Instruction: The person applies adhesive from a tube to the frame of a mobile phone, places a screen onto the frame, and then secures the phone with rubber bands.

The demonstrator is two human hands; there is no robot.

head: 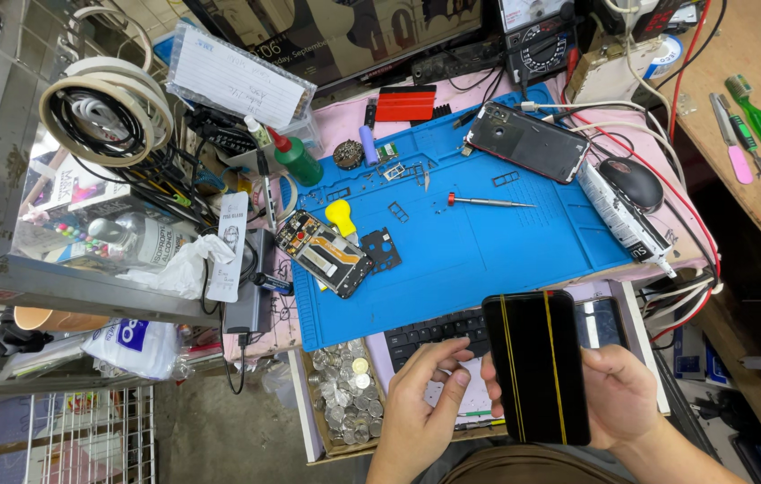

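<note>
My right hand (620,394) holds a black phone (537,367), screen up, with two thin yellow bands wrapped lengthwise around it. My left hand (423,399) sits just left of the phone, thumb raised and fingers curled near the phone's left edge; whether it touches the phone I cannot tell. Both hands hover over a black keyboard (434,333) on a pull-out shelf.
A blue repair mat (470,242) carries an opened phone body (324,253), a black frame part (382,250), a red-handled screwdriver (488,202) and another phone (528,142). A tray of coins (344,394) lies left of my hands. A mouse (631,182) and cables sit right.
</note>
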